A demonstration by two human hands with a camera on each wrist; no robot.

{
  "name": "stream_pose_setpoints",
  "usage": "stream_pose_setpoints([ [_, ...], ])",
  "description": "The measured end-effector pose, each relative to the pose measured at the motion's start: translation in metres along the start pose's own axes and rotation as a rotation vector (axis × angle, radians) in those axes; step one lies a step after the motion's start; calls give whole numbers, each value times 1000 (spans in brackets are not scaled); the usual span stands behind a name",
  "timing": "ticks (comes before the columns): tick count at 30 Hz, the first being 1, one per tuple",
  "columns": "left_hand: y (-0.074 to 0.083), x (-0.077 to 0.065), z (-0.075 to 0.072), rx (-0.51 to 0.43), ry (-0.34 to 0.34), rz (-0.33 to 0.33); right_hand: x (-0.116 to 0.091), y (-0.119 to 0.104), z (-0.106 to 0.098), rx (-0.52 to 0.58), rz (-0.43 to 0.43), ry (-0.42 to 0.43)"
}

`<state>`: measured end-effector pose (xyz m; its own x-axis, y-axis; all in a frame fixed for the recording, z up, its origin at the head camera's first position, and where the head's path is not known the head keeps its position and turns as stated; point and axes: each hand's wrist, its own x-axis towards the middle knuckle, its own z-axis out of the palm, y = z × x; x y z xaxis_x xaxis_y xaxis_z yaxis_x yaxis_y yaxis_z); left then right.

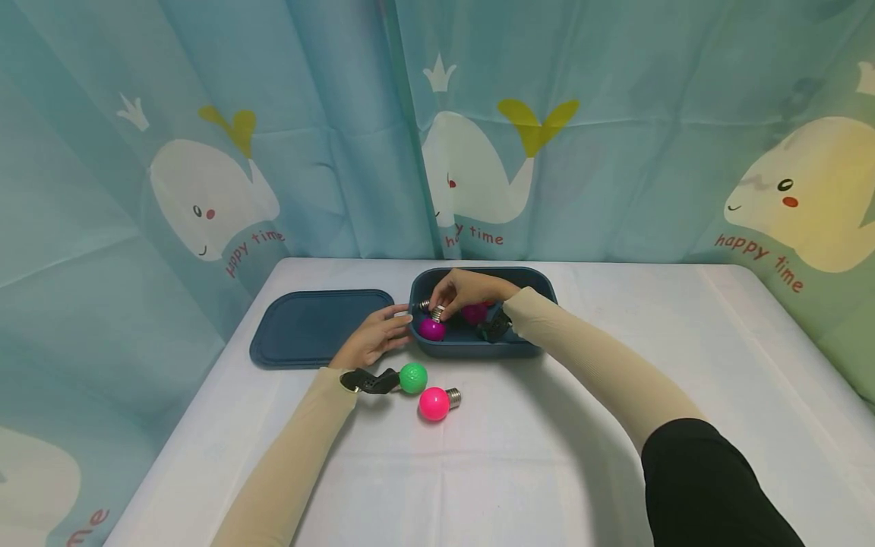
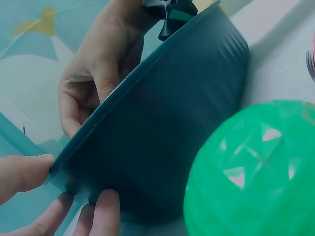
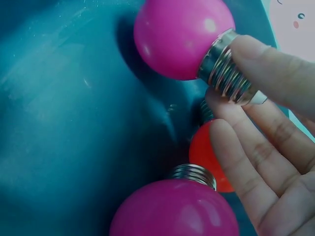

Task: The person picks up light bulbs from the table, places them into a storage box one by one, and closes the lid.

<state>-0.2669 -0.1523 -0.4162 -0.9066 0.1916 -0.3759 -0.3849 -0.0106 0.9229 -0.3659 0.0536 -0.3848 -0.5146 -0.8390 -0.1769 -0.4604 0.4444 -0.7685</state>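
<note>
My right hand (image 1: 472,287) reaches into a dark blue box (image 1: 478,350). Its thumb and fingers pinch the metal screw base of a purple light bulb (image 1: 432,330), whose globe points down and to the left in the head view. Within the box, the right wrist view also shows a second purple bulb (image 3: 172,211) and a red bulb (image 3: 206,147), partly hidden behind my fingers. My left hand (image 1: 372,338) is at the box's left end, fingers extended, fingertips against the outer wall and thumb at the rim.
On the white table in front of the box lie a green faceted bulb (image 1: 413,377), near my left wrist, and a pink bulb (image 1: 434,404) with its base to the right. A flat dark blue lid (image 1: 307,327) rests left of the box. A whale-print curtain (image 1: 355,152) hangs behind.
</note>
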Motion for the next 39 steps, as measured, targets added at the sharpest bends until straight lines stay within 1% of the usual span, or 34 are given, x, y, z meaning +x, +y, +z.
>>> stream_pose_setpoints([
  [6,0,0,1,0,0,1,0,-1,0,-9,9,2],
  [17,0,-1,0,-3,5,-1,-2,2,-1,-59,-9,14],
  [26,-1,-1,0,4,5,7,-1,3,-1,-52,-15,-19],
  [32,-1,0,0,4,3,7,0,-1,0,-45,-18,-55],
  [39,-1,-1,0,7,6,5,5,-4,-4,-92,-9,-82],
])
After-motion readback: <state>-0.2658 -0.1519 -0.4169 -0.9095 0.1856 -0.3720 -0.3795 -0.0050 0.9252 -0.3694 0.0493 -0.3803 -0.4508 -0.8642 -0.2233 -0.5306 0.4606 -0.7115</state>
